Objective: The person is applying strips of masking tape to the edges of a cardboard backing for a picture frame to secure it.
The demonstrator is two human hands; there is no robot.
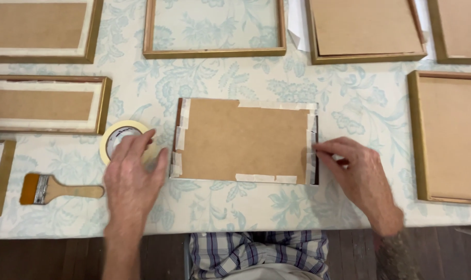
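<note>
— Surroundings?
— Gilt frames [215, 52] ring the floral-clothed table [220, 207]; a wooden brush [59, 190] lies by its left edge.
— The piece?
— Taped brown backing board [244, 141], flat, near the front edge.
— Hands?
— Left hand [133, 176] spread loose over a tape roll [117, 139]; right hand [355, 173] fingertips press the board's right edge — gripping nothing.

Table [349, 103]: covered edge to edge by a pale cloth [220, 207] printed with blue-green floral pattern. Floor [49, 259]: dark wooden boards, seen below the table's near edge. Light: even and soft, with faint shadows cast. Walls and windows: not shown.
</note>
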